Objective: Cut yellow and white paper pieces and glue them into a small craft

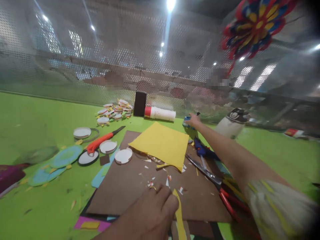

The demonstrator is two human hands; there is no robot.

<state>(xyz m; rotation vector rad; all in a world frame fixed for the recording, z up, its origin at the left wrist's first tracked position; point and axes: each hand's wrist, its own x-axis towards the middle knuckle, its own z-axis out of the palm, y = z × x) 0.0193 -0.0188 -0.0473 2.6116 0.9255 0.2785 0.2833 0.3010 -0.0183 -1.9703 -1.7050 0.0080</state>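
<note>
My left hand [153,210] rests on the brown board [117,196] with its fingers curled under. A narrow yellow strip [179,213] lies right against its knuckles; whatever the fingers pinch is hidden. Stretched far forward, my right hand [193,120] closes around a small blue object [186,121], whose kind is too small to tell. A dark tip sticks out beyond the fingers. Between the hands a yellow sheet [162,143] lies tilted on the board, among small paper scraps. Red-handled scissors [210,175] lie on the board's right, under my right forearm.
An orange cutter [102,140] lies at left near white discs [123,156] and blue flower-like cutouts [66,156]. Behind stand a pile of small discs [116,111], a black block [139,104] and a lying white bottle [162,114]. A dark blue tool [203,149] is beside the scissors.
</note>
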